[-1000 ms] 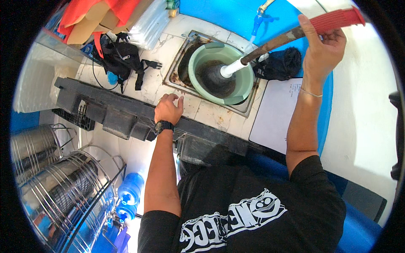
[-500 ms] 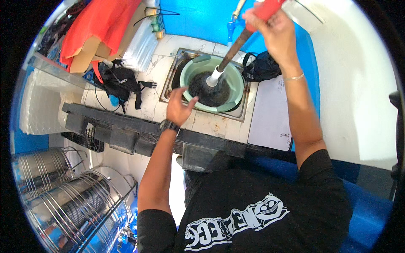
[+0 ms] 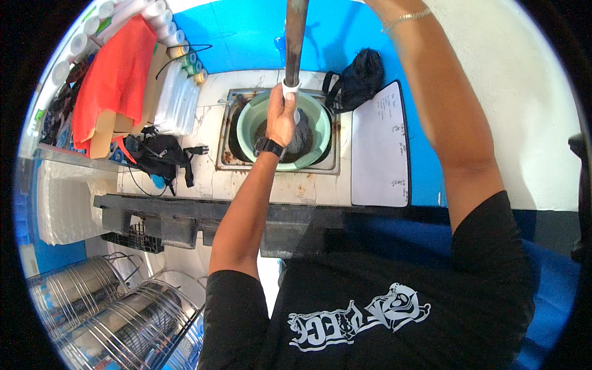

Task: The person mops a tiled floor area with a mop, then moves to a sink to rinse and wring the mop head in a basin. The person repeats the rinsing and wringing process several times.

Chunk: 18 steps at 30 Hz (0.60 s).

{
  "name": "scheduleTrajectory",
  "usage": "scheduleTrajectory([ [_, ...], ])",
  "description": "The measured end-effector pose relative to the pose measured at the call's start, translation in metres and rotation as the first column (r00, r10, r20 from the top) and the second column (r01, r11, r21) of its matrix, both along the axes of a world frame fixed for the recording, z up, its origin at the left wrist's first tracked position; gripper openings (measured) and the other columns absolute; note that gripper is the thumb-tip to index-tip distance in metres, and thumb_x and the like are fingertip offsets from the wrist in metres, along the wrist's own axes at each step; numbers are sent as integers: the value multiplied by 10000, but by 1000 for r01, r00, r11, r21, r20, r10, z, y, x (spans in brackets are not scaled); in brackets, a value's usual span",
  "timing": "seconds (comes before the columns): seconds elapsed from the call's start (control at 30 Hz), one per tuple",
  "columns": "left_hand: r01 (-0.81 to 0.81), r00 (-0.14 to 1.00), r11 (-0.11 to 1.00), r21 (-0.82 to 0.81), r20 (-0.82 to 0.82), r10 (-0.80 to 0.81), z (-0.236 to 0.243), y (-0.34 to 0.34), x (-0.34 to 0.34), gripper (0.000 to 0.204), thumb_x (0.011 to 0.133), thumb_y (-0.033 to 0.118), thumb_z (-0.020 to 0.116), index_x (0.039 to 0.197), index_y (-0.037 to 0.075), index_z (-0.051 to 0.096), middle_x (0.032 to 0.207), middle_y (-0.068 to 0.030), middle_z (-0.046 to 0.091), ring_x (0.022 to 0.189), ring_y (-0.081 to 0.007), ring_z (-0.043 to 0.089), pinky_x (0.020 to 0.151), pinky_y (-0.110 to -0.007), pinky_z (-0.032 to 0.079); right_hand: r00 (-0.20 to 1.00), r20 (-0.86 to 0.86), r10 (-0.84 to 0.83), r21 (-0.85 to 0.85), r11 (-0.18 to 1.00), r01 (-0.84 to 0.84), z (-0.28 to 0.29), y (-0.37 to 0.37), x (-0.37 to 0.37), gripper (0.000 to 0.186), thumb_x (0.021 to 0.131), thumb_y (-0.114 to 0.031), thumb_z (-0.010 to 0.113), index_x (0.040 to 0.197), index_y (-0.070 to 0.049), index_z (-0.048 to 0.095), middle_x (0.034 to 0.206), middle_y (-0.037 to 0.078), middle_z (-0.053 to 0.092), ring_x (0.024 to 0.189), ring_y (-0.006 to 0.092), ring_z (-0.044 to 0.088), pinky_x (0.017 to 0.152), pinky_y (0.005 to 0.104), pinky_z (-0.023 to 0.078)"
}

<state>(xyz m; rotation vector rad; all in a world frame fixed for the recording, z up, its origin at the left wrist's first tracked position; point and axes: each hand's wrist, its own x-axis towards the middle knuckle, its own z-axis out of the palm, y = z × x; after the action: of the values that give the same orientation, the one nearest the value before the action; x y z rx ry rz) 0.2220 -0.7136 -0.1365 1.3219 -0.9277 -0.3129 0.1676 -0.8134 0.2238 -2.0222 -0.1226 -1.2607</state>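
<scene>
A mop with a worn brown handle (image 3: 295, 46) and a white collar (image 3: 290, 90) stands in a pale green basin (image 3: 246, 132). Its dark grey head (image 3: 301, 137) hangs down inside the basin, over what looks like dark water. My left hand (image 3: 281, 122), with a black watch at its wrist, is closed around the mop just below the collar. Only the base of my right hand (image 3: 382, 7) shows at the top edge, above a bracelet; its fingers and the handle's upper end are out of view.
The basin rests on a stained metal sink (image 3: 223, 154) in a tiled counter. To its right are a black bag (image 3: 364, 80) and a whiteboard (image 3: 381, 154). A black strapped bag (image 3: 161, 157), clear plastic sleeves (image 3: 176, 102) and red fabric (image 3: 114, 86) lie left. Wire racks (image 3: 123, 314) stand lower left.
My left hand has moved from beside the basin to grip the mop. My right hand has gone up past the top edge, and the mop is raised and more upright.
</scene>
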Motion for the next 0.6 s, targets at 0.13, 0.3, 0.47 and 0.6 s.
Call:
scheduleTrajectory([
  [0.13,107,958,963,-248,-235,-167,39,-13,-6,566,1082,525,466,1324,18,529,1111,-103,592,1048,-174,559,933,-366,437,961,-160,225,143,969,-203,-21,-13,-2,428,980,-330,738,1125,37,573,868,106,675,764,167,675,685,306,579],
  [0.3,9,998,954,-299,-51,-25,123,-25,15,496,986,518,679,1083,36,615,774,-28,612,672,-108,577,621,-292,479,956,-253,150,-2,988,-156,-51,14,-1,399,1006,-375,690,1064,16,640,827,68,662,763,153,606,722,342,522],
  [0.47,101,991,987,-125,102,-88,147,-5,6,471,1012,512,639,939,49,599,687,-17,597,598,-121,561,567,-287,439,963,-221,-152,-69,988,140,12,9,-15,397,1005,-371,664,973,26,664,769,59,653,720,152,607,697,335,514],
  [0.6,114,993,962,-249,-13,-121,161,-11,8,455,945,456,749,926,11,657,673,-23,631,564,-102,588,526,-287,475,1000,-21,6,30,1000,-5,-13,23,-15,394,1002,-361,660,957,31,655,760,57,636,722,146,610,687,324,510],
])
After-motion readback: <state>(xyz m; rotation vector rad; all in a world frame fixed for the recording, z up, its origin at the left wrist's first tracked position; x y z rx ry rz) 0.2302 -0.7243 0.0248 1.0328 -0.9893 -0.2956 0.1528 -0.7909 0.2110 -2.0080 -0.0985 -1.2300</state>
